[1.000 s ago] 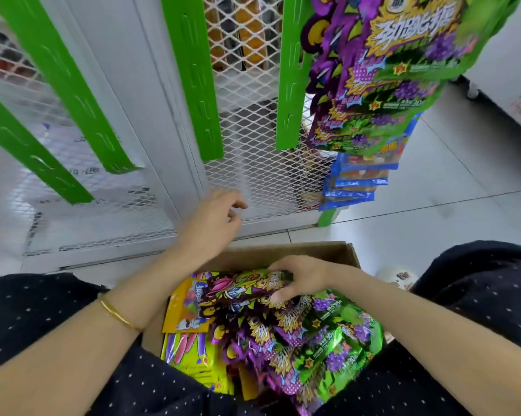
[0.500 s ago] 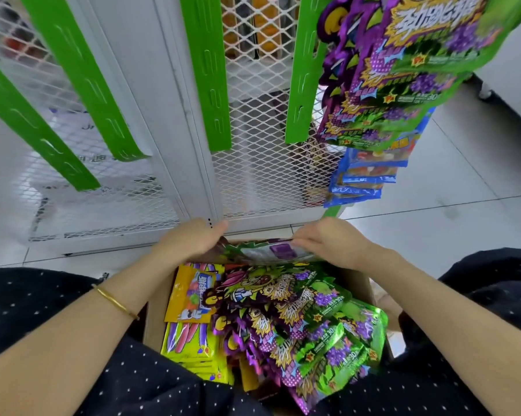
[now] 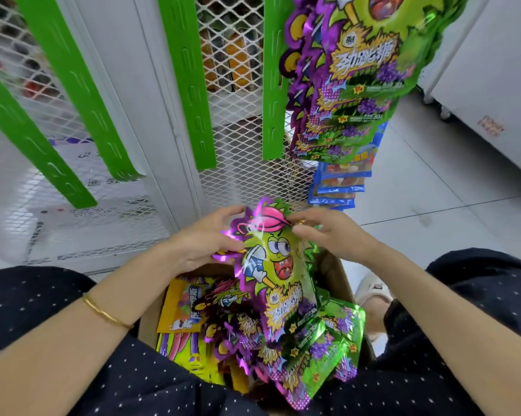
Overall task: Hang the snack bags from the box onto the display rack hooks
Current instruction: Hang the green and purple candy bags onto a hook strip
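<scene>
Together the left hand (image 3: 205,241) and right hand (image 3: 334,235) grasp one snack bag (image 3: 274,265) by its top, the left with fingers curled round the upper left edge, the right pinching the upper right corner beside the pink cap of the cartoon figure. The bag stands upright over the far edge of the cardboard box (image 3: 332,273), its lower end among the loose bags (image 3: 316,349) inside. That pile of purple-and-green packs fills the middle and right of the box, with yellow packs (image 3: 179,307) along its left edge, so I judge a good deal of stock is left to hang. Beyond the box stands the rack (image 3: 187,85), green slotted uprights on white mesh; only its right end carries goods, a column of hung bags (image 3: 358,64) of the same kind above some blue packs (image 3: 338,181). The left uprights are bare, and no hooks can be made out there. So the job looks partly done, with this bag lifted but not yet hung. As for writing, each green bag bears large white Chinese characters on a yellow burst, too warped for me to read surely, and "30" near the grapes; the orange print on the white cabinet (image 3: 490,127) at right is blurred.
</scene>
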`<state>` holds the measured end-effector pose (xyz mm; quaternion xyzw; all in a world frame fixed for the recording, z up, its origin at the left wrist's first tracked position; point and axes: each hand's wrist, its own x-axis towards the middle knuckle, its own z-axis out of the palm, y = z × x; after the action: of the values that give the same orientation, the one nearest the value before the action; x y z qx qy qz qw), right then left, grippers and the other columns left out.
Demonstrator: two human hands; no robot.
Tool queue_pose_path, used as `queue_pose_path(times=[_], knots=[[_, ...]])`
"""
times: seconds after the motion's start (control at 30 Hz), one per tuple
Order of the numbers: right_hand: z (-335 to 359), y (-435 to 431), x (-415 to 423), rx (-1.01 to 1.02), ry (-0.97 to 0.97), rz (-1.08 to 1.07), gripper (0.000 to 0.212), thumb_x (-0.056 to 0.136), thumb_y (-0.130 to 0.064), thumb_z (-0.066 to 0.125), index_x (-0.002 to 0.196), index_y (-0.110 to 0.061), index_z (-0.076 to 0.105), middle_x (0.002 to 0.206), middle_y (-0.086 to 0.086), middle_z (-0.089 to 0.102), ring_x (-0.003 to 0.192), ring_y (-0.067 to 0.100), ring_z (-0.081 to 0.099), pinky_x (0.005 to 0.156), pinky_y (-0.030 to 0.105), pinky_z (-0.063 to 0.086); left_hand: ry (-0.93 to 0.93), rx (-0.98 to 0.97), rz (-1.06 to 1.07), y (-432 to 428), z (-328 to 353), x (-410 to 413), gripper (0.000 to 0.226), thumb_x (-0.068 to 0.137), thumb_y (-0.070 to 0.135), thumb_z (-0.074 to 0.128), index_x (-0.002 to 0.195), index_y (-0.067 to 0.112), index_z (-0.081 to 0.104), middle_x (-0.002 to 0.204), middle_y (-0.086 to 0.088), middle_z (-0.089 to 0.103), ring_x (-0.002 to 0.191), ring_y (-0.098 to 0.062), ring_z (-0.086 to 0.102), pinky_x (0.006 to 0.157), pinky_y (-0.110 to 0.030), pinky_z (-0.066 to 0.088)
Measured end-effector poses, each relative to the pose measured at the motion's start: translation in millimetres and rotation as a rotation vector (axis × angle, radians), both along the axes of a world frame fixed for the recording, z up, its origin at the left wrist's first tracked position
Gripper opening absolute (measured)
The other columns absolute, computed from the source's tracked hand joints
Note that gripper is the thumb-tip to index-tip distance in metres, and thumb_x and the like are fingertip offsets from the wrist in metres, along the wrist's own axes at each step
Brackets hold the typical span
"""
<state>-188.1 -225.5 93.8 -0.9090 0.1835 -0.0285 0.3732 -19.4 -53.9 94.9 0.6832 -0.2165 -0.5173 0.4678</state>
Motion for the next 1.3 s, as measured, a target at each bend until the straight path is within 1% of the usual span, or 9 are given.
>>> queue_pose_path(times=[0.13, 0.23, 0.33, 0.4, 0.57, 0.7, 0.83, 1.03, 1.3], knots=[[25.1, -14.9, 3.9, -0.007, -0.1, -0.188, 0.057, 0.093, -0.03, 0.054, 0.143, -0.016, 0.032, 0.143, 0.001, 0.041, 0.13, 0.014, 0.038, 0.103, 0.025, 0.031, -0.198, -0.11, -0.165, -7.4, 34.1, 1.5, 0.078, 0.083, -0.013, 0.057, 0.143, 0.031, 0.031, 0.132, -0.009, 0.055, 0.108, -0.02, 0.06, 0.087, -0.03, 0.05], [58.4, -27.6, 7.0, 0.259, -0.244, -0.223, 0.043, 0.092, -0.022, 0.057, 0.133, -0.015, 0.047, 0.122, 0.002, 0.058, 0.11, 0.009, 0.054, 0.091, 0.018, 0.043, -0.321, -0.138, -0.246, -17.2, 67.7, 1.2, 0.076, 0.084, -0.013, 0.055, 0.14, 0.033, 0.033, 0.126, -0.007, 0.059, 0.095, -0.02, 0.061, 0.069, -0.02, 0.052], [91.8, -39.9, 8.7, 0.28, -0.309, -0.194, 0.004, 0.087, -0.015, 0.064, 0.09, -0.017, 0.066, 0.082, -0.001, 0.065, 0.076, 0.007, 0.06, 0.074, 0.019, 0.046, -0.484, -0.171, -0.334, -33.1, 104.3, 0.8, 0.074, 0.084, -0.01, 0.056, 0.138, 0.036, 0.035, 0.127, 0.002, 0.058, 0.089, 0.003, 0.063, 0.065, -0.009, 0.048], [116.5, -45.8, 7.0, 0.231, -0.347, -0.192, 0.014, 0.085, -0.014, 0.066, 0.073, -0.016, 0.06, 0.066, -0.003, 0.055, 0.061, 0.005, 0.049, 0.062, 0.014, 0.039, -0.565, -0.181, -0.382, -44.8, 128.5, 3.1, 0.073, 0.085, -0.007, 0.057, 0.134, 0.043, 0.037, 0.126, 0.009, 0.055, 0.094, 0.012, 0.06, 0.074, -0.01, 0.049], [184.7, -61.5, -4.9, 0.14, -0.466, -0.209, 0.019, 0.088, -0.006, 0.061, 0.075, -0.02, 0.061, 0.061, -0.017, 0.063, 0.06, -0.005, 0.055, 0.062, 0.009, 0.042, -0.697, -0.212, -0.453, -81.7, 210.2, 2.9, 0.063, 0.085, 0.01, 0.066, 0.136, 0.038, 0.04, 0.134, 0.007, 0.051, 0.113, -0.004, 0.053, 0.104, -0.033, 0.039], [238.6, -83.2, -5.8, -0.118, -0.527, -0.233, 0.009, 0.088, -0.011, 0.062, 0.08, -0.017, 0.063, 0.067, -0.008, 0.059, 0.059, -0.003, 0.05, 0.064, 0.021, 0.041, -0.844, -0.493, -0.17, -131.9, 280.3, -3.8, 0.053, 0.088, 0.017, 0.063, 0.137, 0.015, 0.044, 0.131, -0.001, 0.054, 0.112, -0.009, 0.055, 0.098, -0.031, 0.047], [285.1, -109.6, 4.5, -0.311, -0.573, -0.285, 0.013, 0.089, -0.016, 0.061, 0.094, -0.006, 0.065, 0.085, 0.013, 0.065, 0.076, 0.025, 0.058, 0.075, 0.04, 0.046, -1.061, -0.609, 0.046, -183.6, 325.7, -7.5, 0.047, 0.091, 0.016, 0.057, 0.134, 0.005, 0.043, 0.127, -0.008, 0.054, 0.112, -0.016, 0.054, 0.097, -0.024, 0.041], [327.8, -133.9, 28.4, -0.389, -0.717, -0.369, 0.013, 0.088, -0.014, 0.061, 0.099, -0.011, 0.067, 0.088, 0.005, 0.066, 0.079, 0.019, 0.057, 0.08, 0.038, 0.048, -0.998, -0.626, 0.142, -218.8, 350.7, -8.1, 0.032, 0.094, 0.025, 0.052, 0.121, 0.007, 0.051, 0.114, -0.007, 0.059, 0.107, -0.021, 0.057, 0.098, -0.036, 0.044], [347.6, -151.3, 56.4, -0.627, -0.859, -0.547, 0.015, 0.087, -0.026, 0.062, 0.097, -0.015, 0.067, 0.088, -0.005, 0.062, 0.082, 0.016, 0.056, 0.076, 0.035, 0.049, -0.922, -0.556, 0.076, -234.9, 382.4, -0.6, 0.033, 0.095, 0.036, 0.05, 0.101, 0.006, 0.064, 0.106, -0.003, 0.062, 0.097, -0.017, 0.055, 0.092, -0.03, 0.041]])
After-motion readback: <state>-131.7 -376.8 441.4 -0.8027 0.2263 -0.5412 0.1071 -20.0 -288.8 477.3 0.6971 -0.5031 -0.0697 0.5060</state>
